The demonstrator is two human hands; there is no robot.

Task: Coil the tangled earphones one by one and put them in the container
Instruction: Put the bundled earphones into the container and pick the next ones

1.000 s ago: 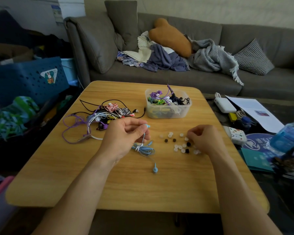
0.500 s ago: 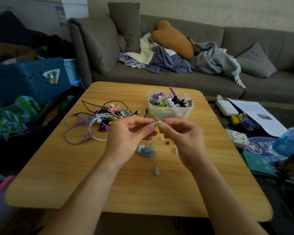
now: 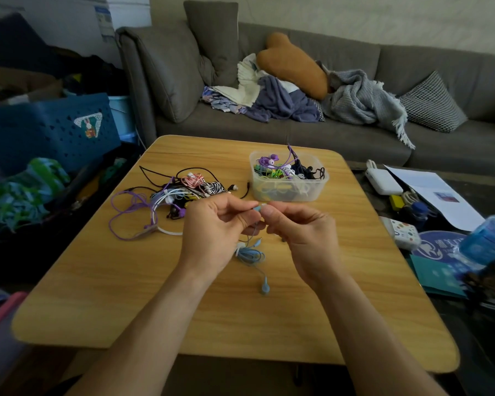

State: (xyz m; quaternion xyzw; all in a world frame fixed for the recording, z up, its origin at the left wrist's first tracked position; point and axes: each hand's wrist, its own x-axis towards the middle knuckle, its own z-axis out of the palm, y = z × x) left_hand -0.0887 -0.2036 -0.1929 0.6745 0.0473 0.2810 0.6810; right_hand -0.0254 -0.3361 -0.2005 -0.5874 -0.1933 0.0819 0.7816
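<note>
Over a wooden bench (image 3: pixel 97 281), the left hand (image 3: pixel 212 232) and right hand (image 3: pixel 303 235) together pinch one bud of the blue earphones (image 3: pixel 250 254), just in front of the clear container (image 3: pixel 289 192). Tangled earphones (image 3: pixel 166 201) lie left of the container.

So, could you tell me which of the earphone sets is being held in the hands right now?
The light blue earphones: both hands pinch one earbud, while the coiled cable lies on the table. The tangled pile and those in the container lie untouched.
</note>
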